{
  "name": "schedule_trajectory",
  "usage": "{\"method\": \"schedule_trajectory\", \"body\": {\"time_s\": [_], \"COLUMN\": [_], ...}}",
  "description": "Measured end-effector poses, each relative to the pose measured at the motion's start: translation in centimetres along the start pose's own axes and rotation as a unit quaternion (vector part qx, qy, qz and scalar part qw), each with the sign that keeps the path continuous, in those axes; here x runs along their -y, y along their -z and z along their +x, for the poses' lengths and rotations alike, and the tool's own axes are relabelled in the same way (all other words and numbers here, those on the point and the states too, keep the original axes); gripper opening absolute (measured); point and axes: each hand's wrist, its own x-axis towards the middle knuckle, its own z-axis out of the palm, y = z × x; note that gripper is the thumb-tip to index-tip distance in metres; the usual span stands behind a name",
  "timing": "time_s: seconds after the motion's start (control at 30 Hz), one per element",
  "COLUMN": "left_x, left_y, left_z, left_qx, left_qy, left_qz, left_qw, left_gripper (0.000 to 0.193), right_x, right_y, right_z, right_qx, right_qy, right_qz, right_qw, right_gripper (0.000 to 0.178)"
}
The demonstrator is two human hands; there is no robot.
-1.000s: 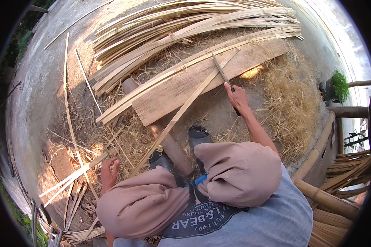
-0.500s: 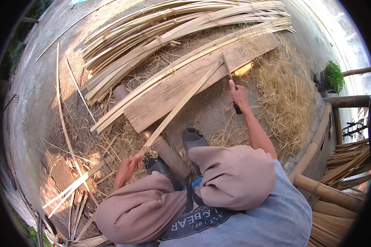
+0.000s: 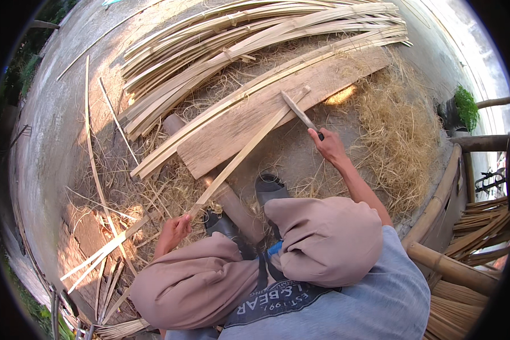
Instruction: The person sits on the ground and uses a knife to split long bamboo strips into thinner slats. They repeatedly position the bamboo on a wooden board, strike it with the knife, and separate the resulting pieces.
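Note:
My left hand is closed round the near end of a long, pale bamboo strip. From there the strip slants up to the right, its far end resting on a wide wooden board. My right hand grips the dark handle of a knife, whose long blade points up to the left. Near the strip's far end, the blade crosses over it; whether its edge touches the strip I cannot tell. Other long bamboo strips lie along the board's far side.
A large stack of bamboo strips lies beyond the board. Curly shavings are heaped on the right. A round log runs between my sandalled feet. Loose strips lie on the left, and a bamboo rail stands at right.
My right hand has come nearer to me, and the knife blade has swung left, now crossing the strip at a lower slant. The left hand keeps its hold on the strip.

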Motion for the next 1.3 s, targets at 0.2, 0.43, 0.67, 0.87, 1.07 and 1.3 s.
{"method": "schedule_trajectory", "body": {"time_s": [0.2, 0.43, 0.67, 0.87, 1.07, 1.3], "left_x": [-1.4, -0.5, -1.3, -0.5, -0.6, 1.4], "left_y": [-0.5, -0.2, -1.2, -2.1, -2.6, -2.6], "left_z": [-1.1, -0.7, -1.7, -1.3, -0.7, -0.6], "left_qx": [-0.083, -0.062, -0.119, -0.110, -0.097, -0.089], "left_qy": [-0.014, -0.002, -0.041, -0.031, -0.016, -0.039], "left_qz": [0.106, 0.101, 0.163, 0.162, 0.134, 0.159], "left_qw": [0.991, 0.993, 0.979, 0.980, 0.986, 0.982], "left_gripper": [0.061, 0.061, 0.058, 0.058, 0.059, 0.056], "right_x": [2.3, -0.3, 0.5, 0.9, 1.0, -2.1], "right_y": [-0.2, 0.1, 1.2, 0.1, -0.9, -0.9], "right_z": [0.8, 2.7, 1.6, 0.5, 1.2, 2.9], "right_qx": [0.037, -0.030, 0.022, 0.028, 0.033, -0.034], "right_qy": [0.016, -0.052, -0.035, 0.053, 0.090, 0.002], "right_qz": [0.006, 0.002, -0.017, -0.051, -0.071, -0.032], "right_qw": [0.999, 0.998, 0.999, 0.997, 0.993, 0.999], "right_gripper": [0.072, 0.069, 0.073, 0.073, 0.073, 0.073]}}
